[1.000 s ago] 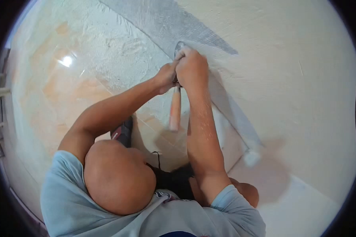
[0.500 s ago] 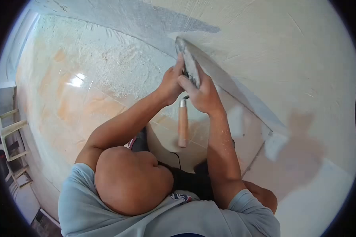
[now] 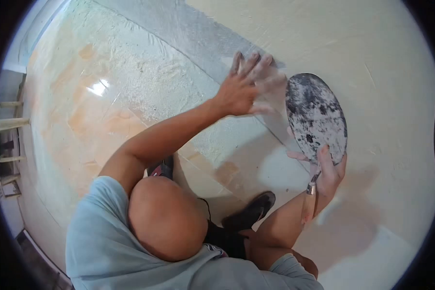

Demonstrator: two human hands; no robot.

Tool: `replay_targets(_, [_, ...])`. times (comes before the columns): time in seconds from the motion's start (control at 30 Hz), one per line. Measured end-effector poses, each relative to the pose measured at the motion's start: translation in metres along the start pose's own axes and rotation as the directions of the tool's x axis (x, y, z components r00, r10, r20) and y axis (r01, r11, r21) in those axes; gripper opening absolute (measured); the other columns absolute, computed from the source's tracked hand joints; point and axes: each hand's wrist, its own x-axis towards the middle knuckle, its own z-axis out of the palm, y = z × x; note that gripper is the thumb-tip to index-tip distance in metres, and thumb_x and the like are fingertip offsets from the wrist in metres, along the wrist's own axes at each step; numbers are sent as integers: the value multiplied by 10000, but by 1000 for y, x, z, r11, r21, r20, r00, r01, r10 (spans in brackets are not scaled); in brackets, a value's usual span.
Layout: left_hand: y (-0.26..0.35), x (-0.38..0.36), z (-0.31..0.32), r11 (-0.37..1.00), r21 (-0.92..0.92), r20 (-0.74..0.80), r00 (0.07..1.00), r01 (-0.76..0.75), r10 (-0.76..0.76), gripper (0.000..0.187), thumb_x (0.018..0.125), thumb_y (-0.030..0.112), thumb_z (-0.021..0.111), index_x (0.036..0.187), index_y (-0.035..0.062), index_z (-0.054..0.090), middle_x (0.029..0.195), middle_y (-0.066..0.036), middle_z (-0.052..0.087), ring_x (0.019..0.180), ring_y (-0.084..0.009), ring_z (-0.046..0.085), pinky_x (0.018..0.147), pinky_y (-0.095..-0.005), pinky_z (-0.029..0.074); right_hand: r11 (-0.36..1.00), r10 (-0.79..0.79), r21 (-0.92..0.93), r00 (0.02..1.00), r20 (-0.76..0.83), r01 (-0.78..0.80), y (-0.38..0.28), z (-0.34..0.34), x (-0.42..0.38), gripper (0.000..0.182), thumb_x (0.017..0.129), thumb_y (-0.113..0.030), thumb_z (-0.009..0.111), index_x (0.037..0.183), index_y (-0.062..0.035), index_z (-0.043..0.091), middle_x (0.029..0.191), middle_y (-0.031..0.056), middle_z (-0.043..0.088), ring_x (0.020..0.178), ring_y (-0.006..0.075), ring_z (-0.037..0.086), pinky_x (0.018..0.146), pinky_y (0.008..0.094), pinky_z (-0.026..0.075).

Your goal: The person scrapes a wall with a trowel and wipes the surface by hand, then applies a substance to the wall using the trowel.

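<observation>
A trowel with a rounded blade mottled black and whitish-grey is turned broad side up toward me. Its wooden handle points down toward my right forearm. My right hand grips the trowel at the lower end of the blade, near the metal neck, with part of the fingers hidden behind it. To the left of the blade, my left hand is spread with nothing in it, slightly blurred, over the patch where bare grey meets the pale coat on the wall.
A pale coated wall with a darker grey strip rises ahead and to the right. White powder and crumbs cover the tiled floor along its foot. A pale plastic chair stands far left. My shoe rests on the floor below.
Both hands were together on the trowel, seen edge-on. My left hand has let go and spread; my right hand has carried the trowel right and turned its broad side up.
</observation>
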Motion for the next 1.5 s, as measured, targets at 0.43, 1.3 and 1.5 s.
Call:
replay_targets(0.43, [3,-36,44,820,-151,-33,827,552,-562,920,986,626,540,1663,103,201,1729,-234,-5,1586,-466,-51,1235,-667,-17,956,-284,88,808,517,280,12,-23,29,705,978,-192,548,1562,72,255,1408,339,540,1134,576,642,698,545,672])
replay_targets(1.3, [96,-44,-45,-112,-547,830,520,830,-200,292,1043,257,607,1111,-11,700,934,-144,715,861,-217,647,832,-351,507,733,126,-644,885,448,221,-70,-26,-6,390,1034,-149,590,1356,73,596,1127,111,742,1005,161,663,904,303,521])
replay_targets(1.5, [67,-35,-83,-9,-508,843,495,861,-213,323,1046,288,614,1133,-10,702,950,-138,738,873,-180,669,832,-342,524,683,63,-653,864,499,327,-46,-40,1,411,1046,-192,569,1341,93,586,1152,152,739,1033,158,650,920,318,510])
